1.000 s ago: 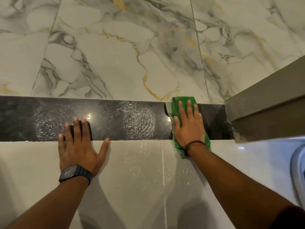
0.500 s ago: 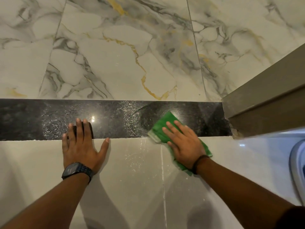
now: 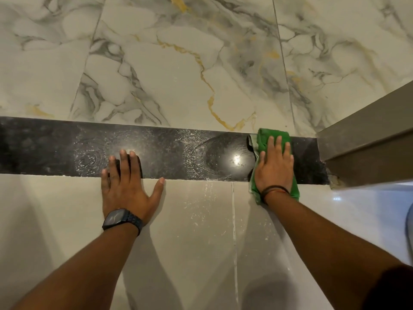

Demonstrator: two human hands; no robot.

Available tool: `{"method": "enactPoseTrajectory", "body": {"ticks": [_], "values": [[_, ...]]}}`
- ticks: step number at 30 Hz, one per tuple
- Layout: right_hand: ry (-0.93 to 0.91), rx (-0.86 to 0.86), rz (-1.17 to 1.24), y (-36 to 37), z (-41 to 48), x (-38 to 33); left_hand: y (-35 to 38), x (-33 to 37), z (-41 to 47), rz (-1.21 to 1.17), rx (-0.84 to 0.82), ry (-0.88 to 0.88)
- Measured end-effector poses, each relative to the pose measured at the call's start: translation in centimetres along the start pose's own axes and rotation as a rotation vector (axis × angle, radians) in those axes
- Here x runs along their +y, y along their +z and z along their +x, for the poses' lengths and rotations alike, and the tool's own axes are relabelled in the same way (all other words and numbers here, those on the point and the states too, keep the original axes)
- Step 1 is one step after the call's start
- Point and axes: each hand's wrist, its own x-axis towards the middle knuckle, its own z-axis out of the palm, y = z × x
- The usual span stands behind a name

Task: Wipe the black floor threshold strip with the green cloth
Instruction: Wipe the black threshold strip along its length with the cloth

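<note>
The strip (image 3: 169, 151) ran across the floor from the left frame edge, where it was cut off, to the door frame (image 3: 366, 151) at the right, with marble tiles (image 3: 178, 74) beyond it and plain pale tiles (image 3: 190, 242) on the near side. Its left part was dull and carried whitish circular smears (image 3: 89, 156); what they were made of could not be told.

The left hand (image 3: 128, 186) lay flat and empty, fingers spread wide, its palm on the pale tile and its fingertips reaching onto the strip. A dark watch (image 3: 121, 219) sat on that wrist.

Right of it, more white swirls (image 3: 190, 153) edged a cleaner, glossy patch holding a bright light reflection (image 3: 237, 158). White specks dotted the pale tile below, beside a grout line (image 3: 233, 220).

The right hand (image 3: 273, 166) was pressed flat on the cloth (image 3: 262, 136), fingers extended and close together, with a thin band (image 3: 274, 190) at the wrist. The cloth lay across the strip near its right end, overlapping both edges; most of it was hidden under the hand, so its folds were unclear.

At the far right, a pale curved object (image 3: 410, 222) was cut off by the frame and could not be identified.
</note>
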Motion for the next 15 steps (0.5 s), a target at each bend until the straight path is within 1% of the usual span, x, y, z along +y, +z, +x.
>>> {"method": "enactPoseTrajectory", "body": {"ticks": [2, 5, 7, 9, 12, 15], "values": [[-0.037, -0.025, -0.010, 0.4, 0.3, -2.3, -0.2, 0.0, 0.0, -0.001, -0.001, 0.001], [-0.149, -0.066, -0.038, 1.0, 0.2, -5.8, -0.5, 0.1, 0.0, -0.004, -0.011, 0.015], [-0.269, -0.109, -0.060, 1.5, -0.5, -8.2, -0.6, -0.1, -0.2, -0.010, -0.017, 0.029], [-0.437, -0.145, -0.067, 1.9, -2.0, -10.1, -0.6, -0.5, -0.4, -0.004, -0.017, 0.023], [-0.688, -0.188, -0.104, 2.0, -4.7, -10.5, -0.7, -1.3, -0.9, -0.001, -0.017, -0.037], [-0.801, -0.227, -0.102, 1.3, -6.6, -8.6, -0.7, -2.5, -1.3, -0.004, -0.025, -0.071]]}}
